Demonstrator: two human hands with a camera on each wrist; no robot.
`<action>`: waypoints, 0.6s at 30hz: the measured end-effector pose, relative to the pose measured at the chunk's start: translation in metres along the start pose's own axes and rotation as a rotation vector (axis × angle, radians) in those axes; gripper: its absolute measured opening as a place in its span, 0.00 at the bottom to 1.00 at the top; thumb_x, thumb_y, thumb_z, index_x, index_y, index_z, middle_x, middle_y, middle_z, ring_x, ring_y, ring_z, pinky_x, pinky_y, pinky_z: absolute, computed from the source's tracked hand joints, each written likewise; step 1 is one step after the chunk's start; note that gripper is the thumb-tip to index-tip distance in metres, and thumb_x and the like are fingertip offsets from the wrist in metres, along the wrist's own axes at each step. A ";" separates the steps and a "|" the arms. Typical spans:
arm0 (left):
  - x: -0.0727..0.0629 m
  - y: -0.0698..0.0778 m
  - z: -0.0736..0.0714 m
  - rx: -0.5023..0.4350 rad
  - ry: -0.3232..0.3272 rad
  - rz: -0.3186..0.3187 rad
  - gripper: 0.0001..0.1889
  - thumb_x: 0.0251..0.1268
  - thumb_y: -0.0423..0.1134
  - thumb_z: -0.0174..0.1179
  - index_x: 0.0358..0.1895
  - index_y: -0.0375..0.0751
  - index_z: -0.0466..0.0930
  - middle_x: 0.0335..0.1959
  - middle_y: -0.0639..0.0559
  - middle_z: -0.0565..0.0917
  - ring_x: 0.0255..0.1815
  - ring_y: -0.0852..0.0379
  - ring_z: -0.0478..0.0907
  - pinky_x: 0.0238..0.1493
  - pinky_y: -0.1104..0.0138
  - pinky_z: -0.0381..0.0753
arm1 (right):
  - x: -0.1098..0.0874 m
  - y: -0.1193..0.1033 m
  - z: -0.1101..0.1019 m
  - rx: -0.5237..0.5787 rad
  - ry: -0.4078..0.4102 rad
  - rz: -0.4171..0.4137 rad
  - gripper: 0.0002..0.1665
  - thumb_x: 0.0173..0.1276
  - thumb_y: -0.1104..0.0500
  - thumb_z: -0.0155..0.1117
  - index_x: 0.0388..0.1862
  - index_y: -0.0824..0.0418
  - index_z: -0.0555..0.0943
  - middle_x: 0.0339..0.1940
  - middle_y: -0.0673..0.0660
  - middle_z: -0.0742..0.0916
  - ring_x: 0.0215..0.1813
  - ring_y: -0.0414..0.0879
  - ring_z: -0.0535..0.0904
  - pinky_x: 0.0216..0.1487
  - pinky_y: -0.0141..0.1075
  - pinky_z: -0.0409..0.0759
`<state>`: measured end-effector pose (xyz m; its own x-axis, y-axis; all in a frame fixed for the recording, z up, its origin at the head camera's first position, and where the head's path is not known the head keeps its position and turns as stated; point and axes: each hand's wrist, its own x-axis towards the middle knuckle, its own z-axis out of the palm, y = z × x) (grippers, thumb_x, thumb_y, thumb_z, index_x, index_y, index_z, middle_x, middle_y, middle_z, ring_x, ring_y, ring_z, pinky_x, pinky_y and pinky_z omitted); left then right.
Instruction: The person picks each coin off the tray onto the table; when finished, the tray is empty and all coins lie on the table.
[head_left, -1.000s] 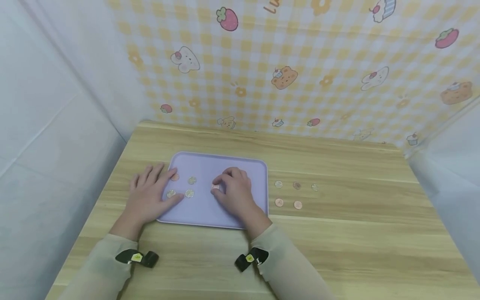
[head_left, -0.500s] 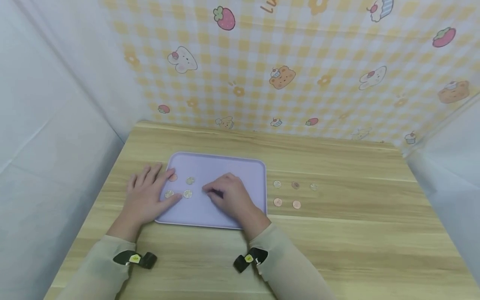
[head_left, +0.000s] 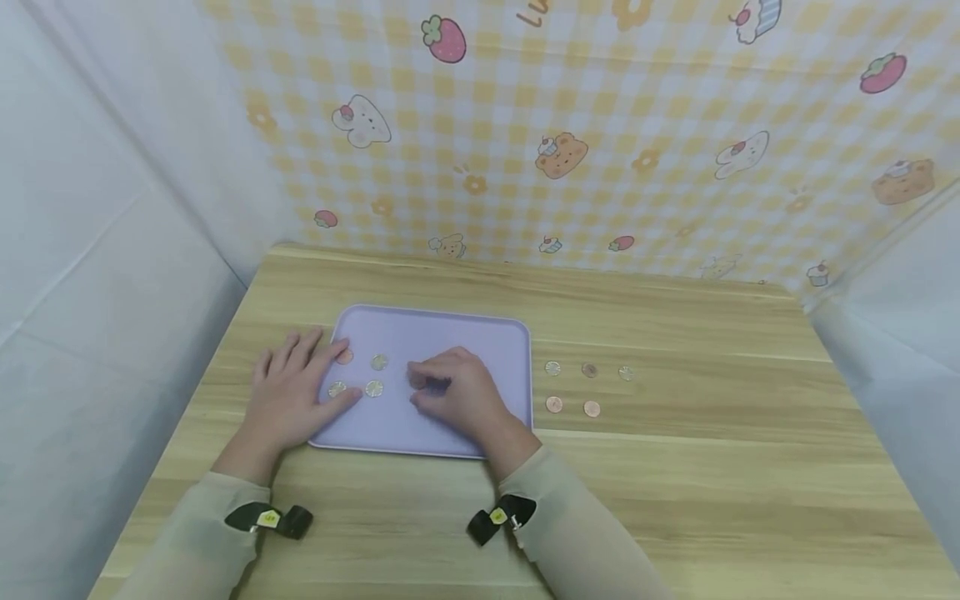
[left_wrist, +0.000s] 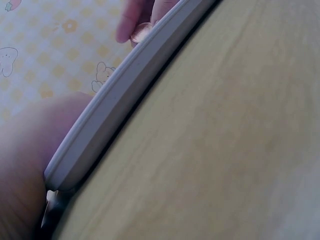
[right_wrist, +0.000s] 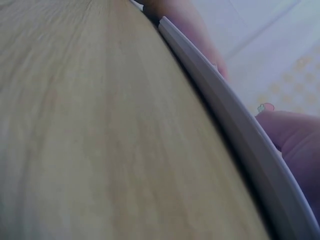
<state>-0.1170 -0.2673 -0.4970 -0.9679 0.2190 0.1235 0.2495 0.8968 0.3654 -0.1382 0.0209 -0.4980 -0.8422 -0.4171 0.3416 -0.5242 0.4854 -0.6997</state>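
Over the middle of the lilac tray [head_left: 435, 321], my right hand [head_left: 461, 392] holds a copper-coloured coin [head_left: 417, 380] at its fingertips, the coin tilted up. That coin [left_wrist: 141, 33] also shows above the tray rim in the left wrist view. My left hand [head_left: 296, 392] lies spread over the tray's left edge. Its index fingertip touches or nearly touches another copper coin [head_left: 344, 357]; its thumb lies between two pale coins, a left one [head_left: 337, 389] and a right one [head_left: 374, 389]. A further pale coin [head_left: 379, 362] lies just behind them.
Right of the tray, several coins lie in two rows on the wooden table [head_left: 675, 483], among them a pale coin [head_left: 552, 368] and a copper coin [head_left: 592, 409]. A yellow checked cloth [head_left: 510, 108] hangs behind; white sheets [head_left: 97, 250] stand at both sides.
My right hand has shifted a little left over the tray, and the coin in it has turned from lying nearly flat to tilted up. My left hand has stayed in place.
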 end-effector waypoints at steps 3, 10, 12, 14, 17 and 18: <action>0.000 0.000 0.001 -0.003 0.004 0.001 0.44 0.70 0.69 0.61 0.82 0.50 0.66 0.84 0.31 0.57 0.82 0.23 0.47 0.73 0.23 0.37 | 0.000 0.000 0.001 0.059 0.060 0.073 0.22 0.57 0.63 0.87 0.52 0.55 0.93 0.45 0.46 0.93 0.52 0.41 0.85 0.59 0.34 0.81; 0.000 -0.001 0.001 0.002 0.006 0.004 0.43 0.70 0.68 0.61 0.82 0.50 0.66 0.84 0.31 0.57 0.82 0.23 0.47 0.73 0.23 0.37 | -0.002 -0.001 0.001 0.108 0.116 0.150 0.23 0.59 0.61 0.86 0.54 0.53 0.93 0.47 0.47 0.93 0.53 0.40 0.86 0.59 0.34 0.82; -0.001 -0.002 0.001 0.003 0.003 0.002 0.43 0.70 0.68 0.61 0.82 0.50 0.66 0.84 0.31 0.57 0.82 0.22 0.47 0.73 0.24 0.37 | -0.003 -0.001 0.001 0.134 0.116 0.161 0.23 0.60 0.62 0.85 0.56 0.54 0.92 0.49 0.49 0.93 0.54 0.41 0.87 0.60 0.33 0.82; -0.001 -0.002 0.002 0.001 0.000 0.000 0.43 0.70 0.68 0.61 0.82 0.50 0.66 0.84 0.31 0.56 0.82 0.22 0.47 0.73 0.24 0.36 | -0.004 -0.001 0.001 0.163 0.121 0.173 0.23 0.61 0.63 0.85 0.56 0.56 0.91 0.51 0.50 0.93 0.55 0.42 0.88 0.60 0.32 0.82; 0.000 -0.002 0.002 0.000 0.001 -0.001 0.43 0.70 0.68 0.61 0.82 0.51 0.66 0.84 0.31 0.56 0.82 0.22 0.47 0.73 0.24 0.37 | -0.004 -0.001 0.000 0.184 0.136 0.186 0.24 0.61 0.64 0.84 0.57 0.58 0.91 0.52 0.52 0.93 0.55 0.42 0.89 0.60 0.31 0.82; 0.000 -0.002 0.002 0.000 0.002 -0.001 0.43 0.70 0.68 0.61 0.82 0.51 0.66 0.84 0.32 0.56 0.82 0.23 0.47 0.73 0.24 0.37 | -0.005 -0.001 0.000 0.189 0.145 0.191 0.24 0.61 0.64 0.84 0.57 0.59 0.91 0.51 0.53 0.93 0.53 0.42 0.90 0.58 0.31 0.83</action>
<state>-0.1170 -0.2680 -0.4995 -0.9681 0.2174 0.1247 0.2485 0.8970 0.3655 -0.1336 0.0219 -0.4991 -0.9398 -0.2109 0.2690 -0.3330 0.3870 -0.8599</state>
